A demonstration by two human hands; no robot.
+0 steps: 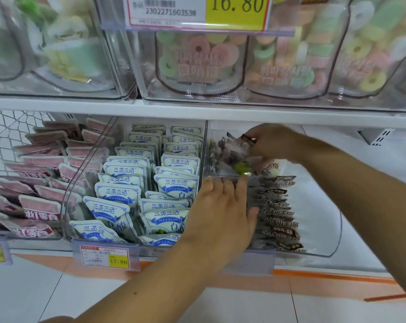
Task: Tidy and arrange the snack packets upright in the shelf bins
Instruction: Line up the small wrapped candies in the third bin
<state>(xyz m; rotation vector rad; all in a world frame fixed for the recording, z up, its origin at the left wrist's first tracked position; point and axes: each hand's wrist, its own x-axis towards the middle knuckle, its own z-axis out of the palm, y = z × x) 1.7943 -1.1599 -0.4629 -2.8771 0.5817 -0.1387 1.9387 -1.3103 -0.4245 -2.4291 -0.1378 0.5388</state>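
Observation:
The right-hand clear bin point(332, 234) on the lower shelf holds a row of brown-and-white plum packets point(279, 220) standing on edge. My left hand point(223, 210) lies with straight fingers against the left end of that row, by the bin's inner wall. My right hand point(269, 141) is farther back in the same bin and pinches a blurred brown packet point(232, 152) with a green spot by its top edge. The middle bin point(76, 187) is full of blue-and-white packets point(127, 192) in two upright rows.
A left bin holds pink packets point(41, 206) lying at slants beside a wire mesh basket point(8, 136). Clear tubs of ring candy point(197, 64) fill the upper shelf. Price tags point(105, 257) hang on the shelf front. White floor tiles lie below.

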